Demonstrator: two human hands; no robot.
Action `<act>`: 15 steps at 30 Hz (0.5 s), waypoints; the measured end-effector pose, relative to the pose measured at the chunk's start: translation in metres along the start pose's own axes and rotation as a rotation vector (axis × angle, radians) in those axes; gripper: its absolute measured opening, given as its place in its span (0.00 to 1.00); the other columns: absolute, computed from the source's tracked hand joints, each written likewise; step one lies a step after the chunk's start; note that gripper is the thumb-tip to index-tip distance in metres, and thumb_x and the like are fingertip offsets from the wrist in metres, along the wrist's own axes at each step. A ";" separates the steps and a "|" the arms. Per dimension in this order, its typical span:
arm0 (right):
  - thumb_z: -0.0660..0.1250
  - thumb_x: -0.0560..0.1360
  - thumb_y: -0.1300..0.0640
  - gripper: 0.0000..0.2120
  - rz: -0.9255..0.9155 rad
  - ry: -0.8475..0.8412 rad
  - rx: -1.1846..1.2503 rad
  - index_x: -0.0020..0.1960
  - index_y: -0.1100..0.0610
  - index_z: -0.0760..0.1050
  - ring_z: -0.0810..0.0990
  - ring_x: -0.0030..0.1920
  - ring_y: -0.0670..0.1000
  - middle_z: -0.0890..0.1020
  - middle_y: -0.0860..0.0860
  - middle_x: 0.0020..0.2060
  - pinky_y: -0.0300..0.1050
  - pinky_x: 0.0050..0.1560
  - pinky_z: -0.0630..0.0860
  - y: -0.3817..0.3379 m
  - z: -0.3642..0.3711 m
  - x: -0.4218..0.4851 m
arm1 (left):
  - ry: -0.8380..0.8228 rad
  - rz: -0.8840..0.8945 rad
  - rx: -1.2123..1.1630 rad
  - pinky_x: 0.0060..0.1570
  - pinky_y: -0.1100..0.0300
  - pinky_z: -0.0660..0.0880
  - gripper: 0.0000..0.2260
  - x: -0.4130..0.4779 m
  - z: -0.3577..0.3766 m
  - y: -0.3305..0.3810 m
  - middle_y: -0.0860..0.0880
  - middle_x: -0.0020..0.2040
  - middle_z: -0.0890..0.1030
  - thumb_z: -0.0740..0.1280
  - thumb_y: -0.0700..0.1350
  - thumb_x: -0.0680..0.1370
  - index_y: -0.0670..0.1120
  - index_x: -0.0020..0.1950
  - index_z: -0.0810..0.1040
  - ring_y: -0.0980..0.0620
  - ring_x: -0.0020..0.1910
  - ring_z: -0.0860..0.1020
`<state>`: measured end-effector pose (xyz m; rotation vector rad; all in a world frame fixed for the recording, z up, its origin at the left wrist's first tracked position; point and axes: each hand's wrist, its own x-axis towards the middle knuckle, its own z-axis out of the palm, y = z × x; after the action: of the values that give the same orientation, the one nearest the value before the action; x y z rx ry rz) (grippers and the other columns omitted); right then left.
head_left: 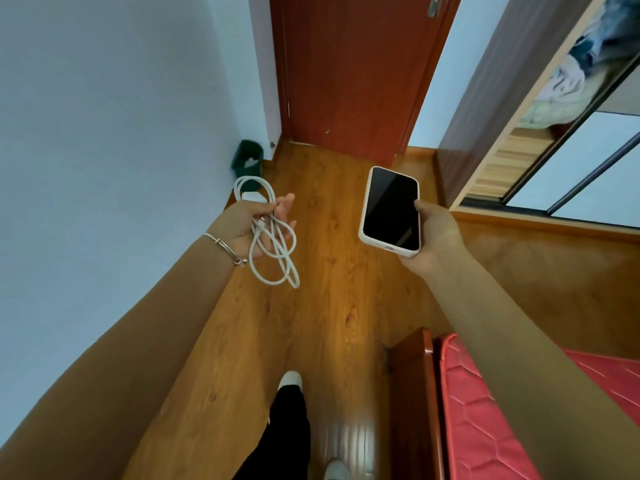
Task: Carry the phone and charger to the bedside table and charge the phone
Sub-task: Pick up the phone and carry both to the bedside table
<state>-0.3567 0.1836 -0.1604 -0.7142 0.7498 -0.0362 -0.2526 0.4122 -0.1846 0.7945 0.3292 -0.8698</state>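
Observation:
My left hand (247,225) holds a white charger (254,197) with its coiled white cable; loops of the cable (277,258) hang below my palm. A thin bracelet sits on that wrist. My right hand (433,233) grips a phone (390,211) in a pale case by its right edge, dark screen facing up. Both hands are held out in front of me above the wooden floor. No bedside table is in view.
A red-brown door (349,71) stands shut ahead. A dark green bin (247,159) sits in the left corner by the pale wall. A sliding wardrobe (554,133) lines the right. A red mattress (485,427) and its wooden bed frame (412,393) are at lower right. My feet are on the floor below.

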 end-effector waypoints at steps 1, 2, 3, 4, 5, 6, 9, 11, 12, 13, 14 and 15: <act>0.61 0.78 0.57 0.05 -0.004 0.003 -0.005 0.53 0.56 0.72 0.82 0.50 0.59 0.81 0.58 0.52 0.54 0.40 0.83 -0.002 0.013 0.010 | -0.006 0.009 -0.018 0.47 0.56 0.79 0.09 0.009 -0.001 0.015 0.49 0.37 0.85 0.57 0.38 0.79 0.44 0.59 0.72 0.57 0.28 0.79; 0.60 0.78 0.57 0.05 -0.006 0.006 -0.009 0.53 0.56 0.72 0.82 0.50 0.59 0.82 0.58 0.52 0.53 0.40 0.83 -0.004 0.027 0.020 | -0.016 0.014 -0.032 0.46 0.56 0.80 0.09 0.017 -0.002 0.030 0.49 0.38 0.85 0.57 0.38 0.79 0.43 0.58 0.72 0.57 0.28 0.79; 0.60 0.78 0.57 0.05 -0.008 0.003 -0.009 0.52 0.56 0.73 0.82 0.51 0.59 0.82 0.58 0.52 0.53 0.39 0.83 -0.006 0.040 0.030 | -0.029 0.014 -0.034 0.45 0.56 0.80 0.09 0.025 -0.003 0.046 0.49 0.38 0.85 0.57 0.38 0.79 0.43 0.58 0.72 0.57 0.28 0.79; 0.60 0.79 0.57 0.05 -0.009 -0.002 -0.005 0.52 0.56 0.73 0.82 0.51 0.59 0.82 0.58 0.52 0.53 0.39 0.83 -0.009 0.053 0.040 | -0.042 0.010 -0.024 0.44 0.57 0.81 0.09 0.032 -0.003 0.062 0.49 0.38 0.85 0.57 0.38 0.79 0.43 0.57 0.72 0.57 0.28 0.79; 0.60 0.79 0.57 0.05 -0.013 -0.005 0.002 0.51 0.56 0.73 0.82 0.51 0.59 0.82 0.58 0.52 0.53 0.38 0.83 -0.011 0.065 0.050 | -0.052 0.002 -0.008 0.43 0.57 0.81 0.08 0.040 -0.003 0.077 0.49 0.37 0.84 0.57 0.38 0.79 0.43 0.57 0.72 0.56 0.28 0.79; 0.60 0.79 0.57 0.05 -0.017 -0.003 0.009 0.51 0.56 0.73 0.82 0.50 0.59 0.82 0.58 0.51 0.53 0.38 0.83 -0.012 0.075 0.059 | -0.060 -0.005 0.005 0.42 0.57 0.81 0.08 0.047 -0.003 0.092 0.49 0.37 0.84 0.57 0.38 0.80 0.43 0.57 0.72 0.56 0.28 0.79; 0.60 0.78 0.56 0.06 -0.022 -0.006 0.022 0.53 0.55 0.73 0.83 0.50 0.59 0.82 0.57 0.52 0.54 0.38 0.83 -0.017 0.099 0.081 | -0.090 -0.003 0.019 0.38 0.58 0.81 0.07 0.071 0.001 0.128 0.48 0.35 0.84 0.57 0.38 0.80 0.43 0.55 0.72 0.56 0.27 0.79; 0.60 0.78 0.56 0.07 -0.021 -0.003 0.034 0.55 0.55 0.73 0.82 0.49 0.59 0.82 0.58 0.52 0.52 0.33 0.83 -0.022 0.110 0.096 | -0.099 -0.019 0.024 0.37 0.60 0.80 0.06 0.087 0.006 0.147 0.48 0.35 0.84 0.57 0.39 0.80 0.43 0.52 0.73 0.56 0.27 0.79; 0.60 0.78 0.56 0.09 -0.019 0.003 0.037 0.56 0.56 0.73 0.82 0.49 0.59 0.82 0.58 0.52 0.51 0.32 0.82 -0.024 0.115 0.104 | -0.108 -0.031 0.033 0.38 0.60 0.80 0.07 0.095 0.007 0.155 0.49 0.35 0.84 0.57 0.39 0.80 0.43 0.50 0.74 0.57 0.27 0.79; 0.60 0.78 0.56 0.10 -0.017 0.008 0.039 0.58 0.56 0.72 0.82 0.49 0.59 0.81 0.58 0.53 0.50 0.31 0.82 -0.027 0.121 0.112 | -0.123 -0.044 0.046 0.40 0.61 0.80 0.08 0.104 0.008 0.162 0.49 0.35 0.84 0.57 0.40 0.80 0.42 0.49 0.76 0.58 0.27 0.78; 0.59 0.79 0.56 0.11 -0.018 0.015 0.040 0.60 0.56 0.72 0.82 0.50 0.59 0.81 0.58 0.54 0.50 0.32 0.82 -0.030 0.125 0.120 | -0.137 -0.055 0.061 0.40 0.61 0.80 0.09 0.113 0.009 0.168 0.50 0.35 0.84 0.57 0.40 0.80 0.42 0.48 0.77 0.58 0.27 0.78; 0.59 0.79 0.56 0.12 -0.022 0.020 0.040 0.61 0.56 0.71 0.82 0.50 0.59 0.81 0.58 0.54 0.50 0.31 0.82 -0.034 0.130 0.129 | -0.147 -0.063 0.075 0.41 0.61 0.80 0.10 0.121 0.010 0.174 0.50 0.36 0.83 0.58 0.41 0.80 0.42 0.48 0.78 0.58 0.28 0.78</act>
<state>-0.1712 0.1977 -0.1526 -0.6844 0.7586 -0.0782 -0.0418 0.4049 -0.1610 0.7877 0.1932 -0.9988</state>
